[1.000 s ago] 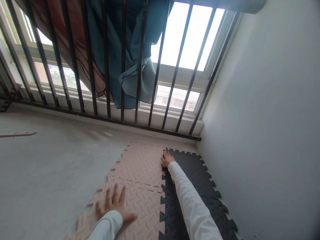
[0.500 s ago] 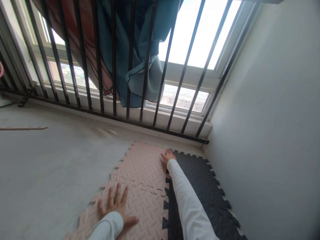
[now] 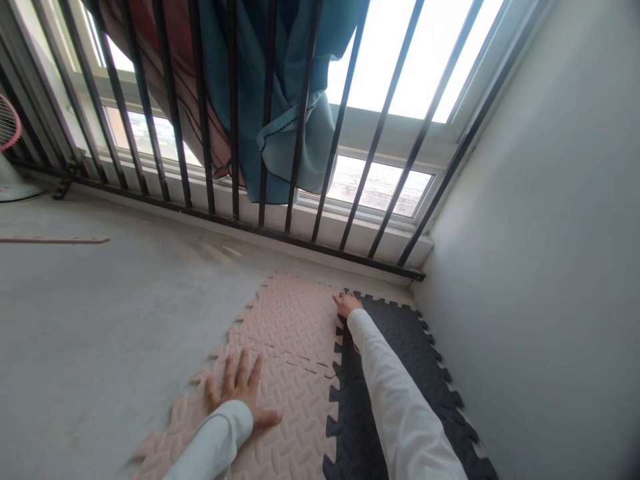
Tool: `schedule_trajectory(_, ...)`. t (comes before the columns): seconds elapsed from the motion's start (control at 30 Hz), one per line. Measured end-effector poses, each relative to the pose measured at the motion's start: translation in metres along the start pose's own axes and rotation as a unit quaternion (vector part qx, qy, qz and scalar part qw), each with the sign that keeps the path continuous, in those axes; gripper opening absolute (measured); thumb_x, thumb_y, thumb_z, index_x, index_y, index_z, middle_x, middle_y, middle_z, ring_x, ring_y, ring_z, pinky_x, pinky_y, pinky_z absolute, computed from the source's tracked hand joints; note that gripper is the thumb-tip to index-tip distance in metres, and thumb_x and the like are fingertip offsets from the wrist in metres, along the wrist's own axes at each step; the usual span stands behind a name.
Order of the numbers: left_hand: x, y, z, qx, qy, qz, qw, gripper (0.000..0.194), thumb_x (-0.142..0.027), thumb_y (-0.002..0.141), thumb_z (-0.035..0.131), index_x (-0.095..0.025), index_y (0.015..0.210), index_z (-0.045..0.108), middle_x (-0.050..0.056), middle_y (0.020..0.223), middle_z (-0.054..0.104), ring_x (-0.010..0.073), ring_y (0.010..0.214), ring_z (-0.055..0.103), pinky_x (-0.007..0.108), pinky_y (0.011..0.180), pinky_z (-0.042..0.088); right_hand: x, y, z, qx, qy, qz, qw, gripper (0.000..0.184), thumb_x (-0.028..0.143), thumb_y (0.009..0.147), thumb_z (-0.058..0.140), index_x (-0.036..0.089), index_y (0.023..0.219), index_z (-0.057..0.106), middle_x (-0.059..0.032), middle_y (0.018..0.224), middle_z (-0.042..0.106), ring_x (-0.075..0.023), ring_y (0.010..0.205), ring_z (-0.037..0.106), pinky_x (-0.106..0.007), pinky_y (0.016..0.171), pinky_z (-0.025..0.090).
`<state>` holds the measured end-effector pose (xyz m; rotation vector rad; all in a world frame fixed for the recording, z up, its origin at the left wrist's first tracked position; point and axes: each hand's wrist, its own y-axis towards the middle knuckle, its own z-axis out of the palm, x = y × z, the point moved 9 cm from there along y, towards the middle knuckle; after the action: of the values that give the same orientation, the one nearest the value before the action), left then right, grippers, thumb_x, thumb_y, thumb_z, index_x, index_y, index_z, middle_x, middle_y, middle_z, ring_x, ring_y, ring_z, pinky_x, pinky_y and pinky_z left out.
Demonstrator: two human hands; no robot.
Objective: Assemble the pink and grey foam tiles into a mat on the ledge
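Pink foam puzzle mats (image 3: pixel 293 333) lie on the grey floor, joined by toothed edges to black foam mats (image 3: pixel 400 360) on their right. My left hand (image 3: pixel 240 393) lies flat on the near pink mat with its fingers spread. My right hand (image 3: pixel 346 303) reaches far forward and presses down at the far end of the seam between pink and black. Its fingers lie on the mat and hold nothing. Both arms wear white sleeves.
A black barred railing (image 3: pixel 250 227) runs along the window behind the mats, with blue and red cloth (image 3: pixel 270 100) hanging on it. A white wall (image 3: pixel 540 267) rises right of the black mats. A fan (image 3: pixel 10 153) and a thin strip (image 3: pixel 55 240) lie far left.
The view has shifted a little to the right and forward. My right hand has stayed at the far end of the seam, and my left hand remains flat on the near pink mat.
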<state>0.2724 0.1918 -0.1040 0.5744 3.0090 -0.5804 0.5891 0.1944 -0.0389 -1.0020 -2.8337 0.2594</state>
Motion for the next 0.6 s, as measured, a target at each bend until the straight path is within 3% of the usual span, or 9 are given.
schedule_trajectory(0.07, 0.000, 0.000, 0.000, -0.006, -0.006, 0.002, 1.000, 0.102, -0.061, 0.042, 0.055, -0.032, 0.131, 0.013, -0.001, 0.143, -0.004, 0.0292, 0.128, -0.015, 0.060, 0.095, -0.009, 0.002, -0.026, 0.004, 0.019, -0.009, -0.034, 0.999, 0.053, 0.049, 0.081, 0.022, 0.018, 0.116, 0.048, -0.0109, 0.130, 0.039, -0.0229, 0.122, 0.029, -0.041, 0.097, 0.024)
schedule_trajectory(0.17, 0.000, 0.000, -0.001, -0.010, -0.013, 0.006, 1.000, 0.102, -0.061, 0.042, 0.055, -0.032, 0.131, 0.015, 0.000, 0.143, -0.002, 0.0300, 0.128, -0.015, 0.060, 0.095, -0.009, 0.015, -0.077, 0.030, 0.082, -0.043, -0.122, 0.988, 0.055, 0.053, 0.079, 0.026, 0.017, 0.109, 0.054, -0.0142, 0.124, 0.045, -0.0254, 0.119, 0.034, -0.044, 0.098, 0.021)
schedule_trajectory(0.27, 0.000, -0.001, -0.001, -0.012, -0.013, 0.005, 1.000, 0.100, -0.062, 0.043, 0.054, -0.032, 0.131, 0.015, 0.000, 0.144, -0.002, 0.0297, 0.128, -0.014, 0.059, 0.096, -0.007, 0.024, -0.116, 0.050, 0.092, -0.038, -0.167, 0.981, 0.068, 0.059, 0.076, 0.025, 0.009, 0.118, 0.045, -0.0194, 0.131, 0.034, -0.0272, 0.123, 0.027, -0.045, 0.100, 0.020)
schedule_trajectory(0.37, -0.001, -0.003, -0.004, -0.014, -0.002, 0.000, 1.000, 0.100, -0.063, 0.044, 0.051, -0.031, 0.131, 0.013, -0.001, 0.144, -0.004, 0.0288, 0.128, -0.015, 0.058, 0.096, -0.007, 0.026, -0.132, 0.051, 0.069, -0.015, -0.171, 0.983, 0.075, 0.061, 0.075, 0.024, 0.006, 0.124, 0.036, -0.0211, 0.137, 0.020, -0.0268, 0.128, 0.015, -0.044, 0.103, 0.014)
schedule_trajectory(0.47, -0.002, -0.005, -0.006, -0.010, 0.007, -0.004, 1.000, 0.099, -0.064, 0.046, 0.049, -0.031, 0.131, 0.013, -0.001, 0.144, -0.004, 0.0285, 0.128, -0.013, 0.058, 0.096, -0.006, 0.024, -0.143, 0.047, 0.067, -0.006, -0.172, 0.983, 0.065, 0.058, 0.078, 0.023, 0.014, 0.123, 0.039, -0.0165, 0.138, 0.023, -0.0256, 0.127, 0.017, -0.050, 0.102, 0.009)
schedule_trajectory(0.6, -0.002, -0.008, -0.008, 0.006, 0.011, -0.002, 1.000, 0.099, -0.063, 0.045, 0.049, -0.031, 0.131, 0.013, -0.001, 0.144, -0.004, 0.0280, 0.129, -0.012, 0.057, 0.097, -0.003, 0.034, -0.173, 0.051, 0.062, 0.015, -0.246, 0.967, 0.054, 0.055, 0.080, 0.023, 0.023, 0.119, 0.043, -0.0071, 0.137, 0.029, -0.0207, 0.127, 0.020, -0.050, 0.103, 0.007)
